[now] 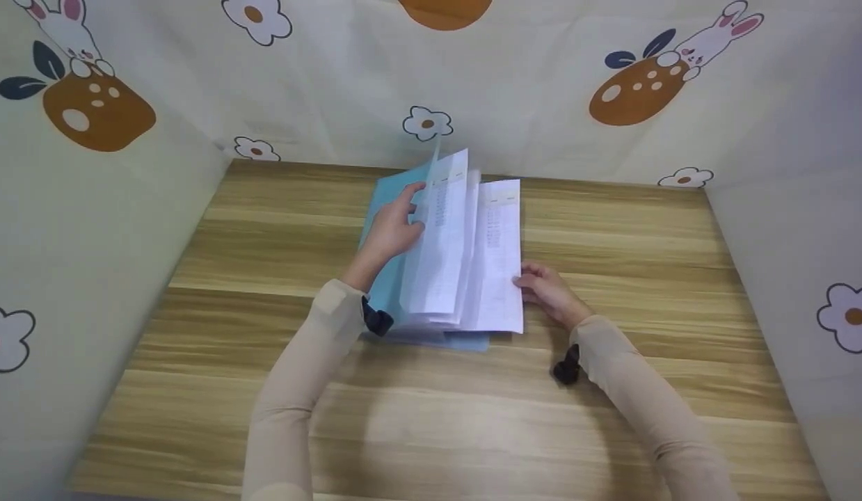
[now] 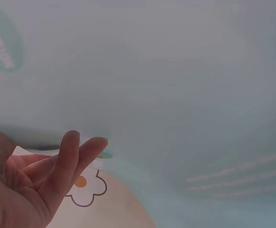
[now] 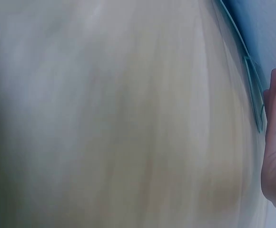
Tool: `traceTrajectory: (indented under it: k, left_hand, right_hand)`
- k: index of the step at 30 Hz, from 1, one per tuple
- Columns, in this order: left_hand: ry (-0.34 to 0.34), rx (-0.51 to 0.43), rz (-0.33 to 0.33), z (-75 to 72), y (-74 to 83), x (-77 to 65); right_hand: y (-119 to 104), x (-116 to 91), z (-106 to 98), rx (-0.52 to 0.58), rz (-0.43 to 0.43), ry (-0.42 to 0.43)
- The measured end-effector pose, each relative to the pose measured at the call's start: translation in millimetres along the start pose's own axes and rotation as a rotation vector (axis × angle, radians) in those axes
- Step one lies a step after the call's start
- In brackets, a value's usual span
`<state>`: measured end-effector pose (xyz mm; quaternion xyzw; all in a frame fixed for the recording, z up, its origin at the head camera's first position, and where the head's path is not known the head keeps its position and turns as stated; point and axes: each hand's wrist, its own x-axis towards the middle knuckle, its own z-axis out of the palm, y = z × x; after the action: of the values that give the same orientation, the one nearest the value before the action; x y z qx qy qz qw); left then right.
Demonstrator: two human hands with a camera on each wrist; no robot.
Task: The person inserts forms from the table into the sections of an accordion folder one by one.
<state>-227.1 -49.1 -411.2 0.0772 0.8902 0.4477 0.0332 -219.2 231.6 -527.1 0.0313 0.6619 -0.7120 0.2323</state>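
Note:
A blue folder (image 1: 385,191) lies on the table, and its translucent front cover (image 2: 176,95) and several printed pages (image 1: 448,250) stand raised. My left hand (image 1: 394,229) is at the left of these pages, fingers extended against the cover. In the left wrist view the cover fills most of the picture, with "NOTEPAD" lettering at upper left. At the right edge of a printed sheet (image 1: 500,264), my right hand (image 1: 550,292) pinches the paper between thumb and fingers. The right wrist view shows this hand only at its right border, beside a blue edge (image 3: 252,90).
The wood-grain table (image 1: 264,229) carries the folder near its back edge. A cream cloth (image 1: 333,83) printed with rabbits, oranges and flowers rises behind and on both sides. Black straps (image 1: 376,317) sit at both wrists.

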Motion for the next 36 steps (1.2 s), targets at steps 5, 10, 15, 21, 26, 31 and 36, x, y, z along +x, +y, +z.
traceTrajectory:
  k: [5,10,15,21,26,31,36]
  left_hand:
    - [0.019,0.033,0.046,0.2,-0.8,1.0]
    - [0.024,0.053,0.057,1.2,-0.7,1.9]
    - [0.016,0.047,0.039,1.8,-0.1,1.9]
    - [0.013,0.036,0.037,1.7,-0.3,1.7]
    - [0.005,0.034,0.032,1.1,-1.1,1.6]
    - [0.014,0.044,0.041,1.5,-1.8,1.9]
    - [0.039,0.062,0.077,2.0,-1.7,1.5]
  right_hand:
    - [0,3,8,-0.005,0.008,-0.014]
    - [-1,6,14,-0.008,0.011,-0.014]
    - [0,10,21,-0.012,0.014,-0.016]
    - [0,12,26,-0.005,0.002,-0.005]
    - [-1,12,29,-0.028,-0.009,0.034]
    - [-3,14,33,-0.061,-0.022,0.06]
    - [-5,16,38,-0.087,-0.037,0.056]
